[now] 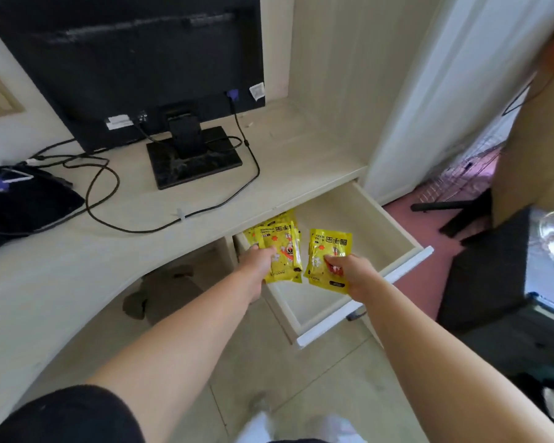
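The open drawer (394, 225) lies below both hands. Above it, the left hand (256, 262) has its fingers curled round the near edge of a fanned stack of yellow packets (285, 251), and the right hand (354, 273) pinches a smaller bunch of packets (328, 251) by its lower half. The sachets look light, floppy and slick, so a firm pinch across the flat faces near an edge should hold best.

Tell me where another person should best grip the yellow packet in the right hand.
Pinch the yellow packet at its free upper edge, coming from the far side over the drawer. It is flat and thin, and the right hand holds its lower part.
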